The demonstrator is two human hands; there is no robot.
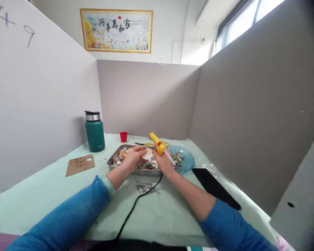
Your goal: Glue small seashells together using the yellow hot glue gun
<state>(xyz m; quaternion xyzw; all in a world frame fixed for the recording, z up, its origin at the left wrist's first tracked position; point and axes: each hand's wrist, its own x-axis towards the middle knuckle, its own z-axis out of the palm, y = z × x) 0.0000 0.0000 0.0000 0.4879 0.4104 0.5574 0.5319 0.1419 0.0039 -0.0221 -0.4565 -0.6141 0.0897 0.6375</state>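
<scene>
My left hand (135,157) is closed around the edge of a white shell (148,154) with a small yellow patch on it. My right hand (163,161) grips a yellow glue gun (158,143), with a whitish glue stick poking out of its rear. The glue gun's nozzle is hidden. Both hands hover above a metal tray (146,172) full of shells and small pieces. A black cord (136,204) runs from near my right hand down to the table's front edge. On the right, a blue scalloped plate (188,162) carries small shells.
A green bottle (95,134) and a red cup (123,137) stand at the back left. Yellow-handled scissors (148,144) lie behind the tray. Brown cardboard (80,165) lies left, metal keyrings or clasps (144,187) in front, a black phone-like slab (216,188) right. Partitions (146,97) enclose the table.
</scene>
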